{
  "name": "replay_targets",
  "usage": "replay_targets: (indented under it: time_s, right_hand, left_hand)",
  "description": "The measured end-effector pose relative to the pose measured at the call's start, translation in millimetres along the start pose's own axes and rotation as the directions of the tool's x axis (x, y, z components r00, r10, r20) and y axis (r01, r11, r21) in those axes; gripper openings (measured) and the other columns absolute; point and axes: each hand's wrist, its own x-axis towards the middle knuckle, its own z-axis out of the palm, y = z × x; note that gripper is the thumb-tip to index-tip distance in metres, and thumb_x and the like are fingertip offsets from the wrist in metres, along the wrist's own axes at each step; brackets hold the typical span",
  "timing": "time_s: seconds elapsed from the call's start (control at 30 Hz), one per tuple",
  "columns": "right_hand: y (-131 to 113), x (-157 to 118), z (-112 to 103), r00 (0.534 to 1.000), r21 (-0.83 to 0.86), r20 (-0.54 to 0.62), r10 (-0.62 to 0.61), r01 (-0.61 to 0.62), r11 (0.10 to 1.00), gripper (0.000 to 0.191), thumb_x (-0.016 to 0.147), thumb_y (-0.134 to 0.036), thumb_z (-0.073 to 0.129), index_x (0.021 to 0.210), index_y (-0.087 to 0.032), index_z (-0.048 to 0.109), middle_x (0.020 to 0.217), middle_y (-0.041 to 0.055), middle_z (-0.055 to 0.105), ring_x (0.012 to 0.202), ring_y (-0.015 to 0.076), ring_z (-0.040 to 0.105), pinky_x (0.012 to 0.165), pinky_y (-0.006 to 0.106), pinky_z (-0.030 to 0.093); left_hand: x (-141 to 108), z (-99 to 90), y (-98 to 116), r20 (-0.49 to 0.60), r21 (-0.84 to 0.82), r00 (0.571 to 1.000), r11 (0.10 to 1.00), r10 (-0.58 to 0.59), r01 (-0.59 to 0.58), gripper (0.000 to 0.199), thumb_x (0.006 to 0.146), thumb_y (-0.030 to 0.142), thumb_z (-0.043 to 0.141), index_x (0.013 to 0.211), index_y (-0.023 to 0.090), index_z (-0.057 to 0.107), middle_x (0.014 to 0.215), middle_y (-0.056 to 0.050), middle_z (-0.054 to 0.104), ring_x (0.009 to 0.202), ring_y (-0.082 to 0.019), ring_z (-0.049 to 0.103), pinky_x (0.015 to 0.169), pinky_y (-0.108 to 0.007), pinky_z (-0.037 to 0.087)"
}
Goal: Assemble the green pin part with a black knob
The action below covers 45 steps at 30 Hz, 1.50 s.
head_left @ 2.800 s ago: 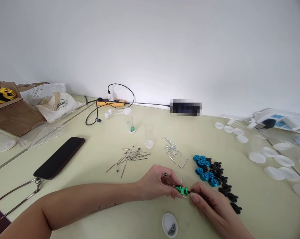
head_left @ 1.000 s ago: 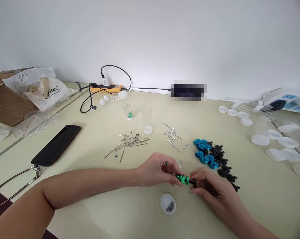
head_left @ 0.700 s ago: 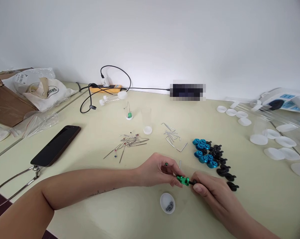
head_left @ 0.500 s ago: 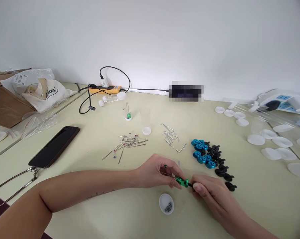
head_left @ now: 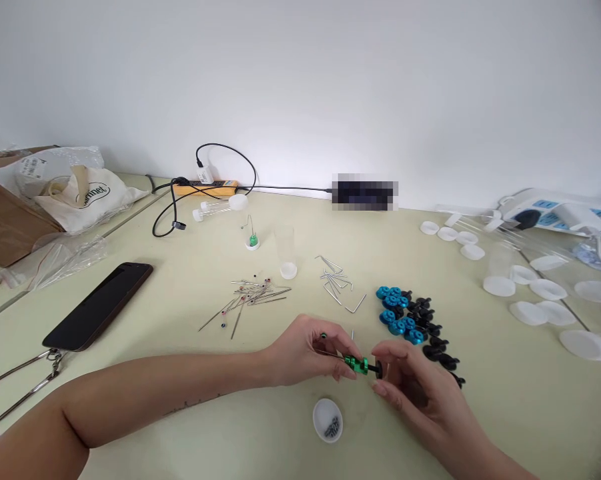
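Note:
My left hand [head_left: 325, 350] pinches a small shiny green metal fitting [head_left: 356, 365] between thumb and fingers. A thin metal rod with a small bead [head_left: 323, 336] runs back from the fitting into the hand. Out of the fitting's right end sticks a black shaft with a round black knob [head_left: 379, 369]. My right hand [head_left: 420, 387] has its thumb and index fingertips at the knob's rim, the other fingers curled loosely behind. Just below the hands, a white cap [head_left: 320, 420] holds small dark metal screws.
Blue knobs [head_left: 396, 327] and black wing-shaped pieces [head_left: 433, 347] lie right of centre. Hex keys [head_left: 333, 277] and beaded metal rods [head_left: 253, 293] are scattered ahead. A clear tube [head_left: 284, 243], a green fitting on a cap [head_left: 253, 240], a phone [head_left: 98, 307] and white caps [head_left: 548, 289] stand around.
My right hand has loosened from a closed fist to fingertips around the knob, which now shows. The view has shifted slightly. My left hand keeps its hold on the green fitting.

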Motion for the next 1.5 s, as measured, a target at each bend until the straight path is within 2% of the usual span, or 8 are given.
replay_targets:
  time_s: [0.13,0.3,0.57,0.97,1.07,1.23,1.37,1.5]
  right_hand:
    - [0.8,0.7,0.0,1.0,-0.016,0.009,0.007,-0.007,1.0,0.035,0.091,-0.051,0.04,0.108,-0.021,0.046,0.075,0.0006,0.045,0.065,0.0054,0.039,0.056,0.017,0.032]
    - [-4.3,2.8,-3.9,0.998,-0.034,-0.057,0.022,-0.024,0.999,0.035,0.094,-0.05,0.031,0.106,-0.021,0.047,0.079,0.0001,0.051,0.066,0.0044,0.042,0.06,0.017,0.032]
    - [-3.5,1.4,-0.4,0.996,-0.014,-0.06,-0.06,0.06,0.998,0.029,0.092,-0.043,0.042,0.11,-0.021,0.046,0.079,0.0009,0.049,0.065,0.0038,0.041,0.056,0.015,0.034]
    - [-3.9,6.4,-4.0,0.999,-0.077,-0.037,0.036,-0.039,0.996,0.043,0.092,-0.053,0.036,0.1,-0.017,0.056,0.079,0.0031,0.055,0.069,0.0059,0.049,0.06,0.019,0.036]
    - [-5.3,6.5,-4.2,0.999,-0.108,-0.051,0.003,-0.009,0.994,0.039,0.092,-0.051,0.036,0.1,-0.018,0.056,0.079,0.0024,0.055,0.07,0.0053,0.049,0.061,0.018,0.037]
    - [-4.6,5.7,-0.6,0.992,-0.12,-0.099,-0.077,0.065,0.991,0.033,0.091,-0.044,0.045,0.115,-0.021,0.05,0.083,0.0016,0.053,0.06,0.0023,0.044,0.054,0.014,0.038]
    - [-4.1,7.2,0.8,0.973,-0.192,-0.143,-0.184,0.155,0.969,0.023,0.091,-0.036,0.045,0.105,-0.021,0.055,0.087,0.003,0.053,0.063,0.0021,0.047,0.055,0.013,0.039]
    - [-4.2,7.6,0.3,0.966,-0.216,-0.134,-0.22,0.189,0.958,0.021,0.091,-0.034,0.046,0.104,-0.021,0.057,0.083,0.0014,0.054,0.063,0.0017,0.047,0.056,0.013,0.039]
  left_hand:
    - [0.2,0.6,0.8,-0.01,-0.009,1.0,1.0,-0.009,0.009,0.031,0.064,0.028,0.077,0.087,0.01,0.067,0.075,-0.004,0.063,0.066,-0.009,0.063,0.061,-0.017,0.049]
    - [-0.2,-0.1,0.5,-0.007,0.013,1.0,1.0,-0.016,0.016,0.033,0.064,0.029,0.077,0.089,0.01,0.067,0.076,-0.004,0.062,0.066,-0.008,0.062,0.061,-0.017,0.048]
    - [1.0,-0.4,0.1,-0.027,0.025,0.999,0.999,-0.027,0.027,0.035,0.063,0.031,0.077,0.088,0.009,0.065,0.078,-0.005,0.063,0.063,-0.008,0.059,0.056,-0.018,0.045]
    - [0.2,-0.5,-1.5,-0.027,0.005,0.999,1.0,-0.025,0.025,0.035,0.062,0.031,0.078,0.087,0.01,0.067,0.076,-0.004,0.063,0.067,-0.007,0.062,0.059,-0.015,0.048]
    - [0.2,-0.7,-1.3,-0.025,0.004,0.999,1.0,-0.023,0.023,0.036,0.062,0.031,0.079,0.088,0.009,0.067,0.076,-0.004,0.063,0.067,-0.007,0.062,0.06,-0.015,0.048]
    - [0.5,-0.5,-0.8,-0.028,-0.005,0.999,1.0,-0.019,0.019,0.037,0.062,0.032,0.079,0.089,0.009,0.067,0.074,-0.004,0.063,0.064,-0.007,0.061,0.059,-0.016,0.048]
    - [0.9,-0.6,-1.0,-0.025,-0.002,0.999,1.0,-0.027,0.027,0.037,0.062,0.032,0.079,0.088,0.008,0.067,0.072,-0.004,0.061,0.063,-0.007,0.06,0.058,-0.016,0.047]
    - [1.0,-1.2,-2.2,-0.03,0.026,0.999,0.999,-0.031,0.032,0.037,0.062,0.032,0.078,0.088,0.009,0.067,0.072,-0.004,0.062,0.063,-0.007,0.06,0.058,-0.016,0.047]
